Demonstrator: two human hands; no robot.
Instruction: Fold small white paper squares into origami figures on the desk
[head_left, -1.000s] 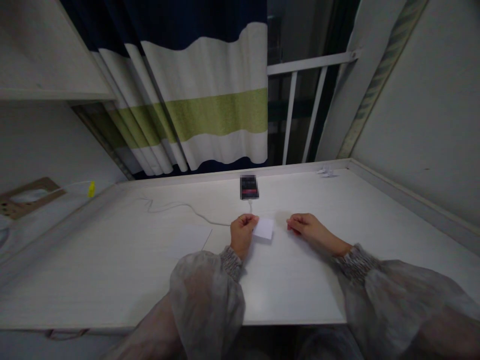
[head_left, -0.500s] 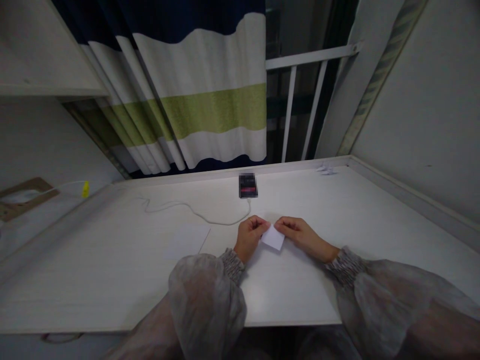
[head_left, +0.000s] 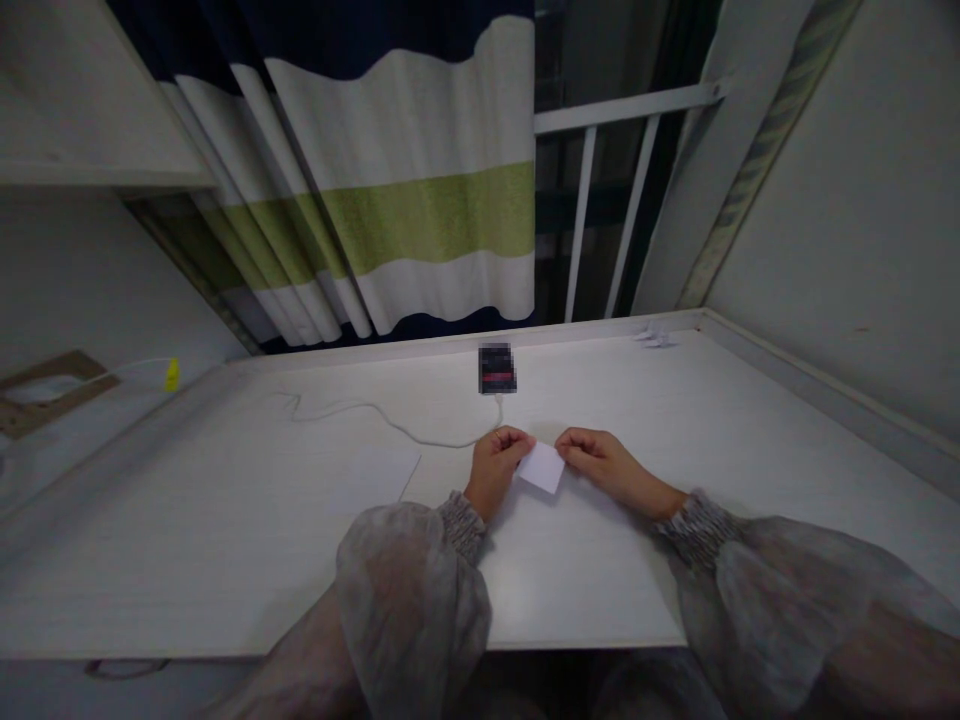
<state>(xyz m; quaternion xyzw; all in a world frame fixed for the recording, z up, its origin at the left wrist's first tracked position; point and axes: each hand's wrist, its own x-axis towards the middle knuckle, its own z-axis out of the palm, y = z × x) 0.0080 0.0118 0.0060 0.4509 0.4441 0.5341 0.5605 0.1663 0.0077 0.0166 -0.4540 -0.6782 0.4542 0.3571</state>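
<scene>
A small white folded paper [head_left: 541, 467] is held just above the white desk [head_left: 225, 540], between both hands. My left hand [head_left: 496, 467] pinches its left edge with curled fingers. My right hand [head_left: 600, 460] pinches the right edge, fingers closed. Both arms wear sheer grey sleeves with gathered cuffs.
A flat white sheet [head_left: 375, 478] lies on the desk left of my hands. A small dark device [head_left: 496, 368] with a white cable [head_left: 360, 410] sits behind them. A folded paper piece [head_left: 654, 338] rests at the far right corner. Striped curtain [head_left: 405, 180] and a white railing [head_left: 600, 200] stand behind the desk.
My right hand moved left from the desk and took hold of the paper's right edge. The paper shifted slightly to the right between both hands.
</scene>
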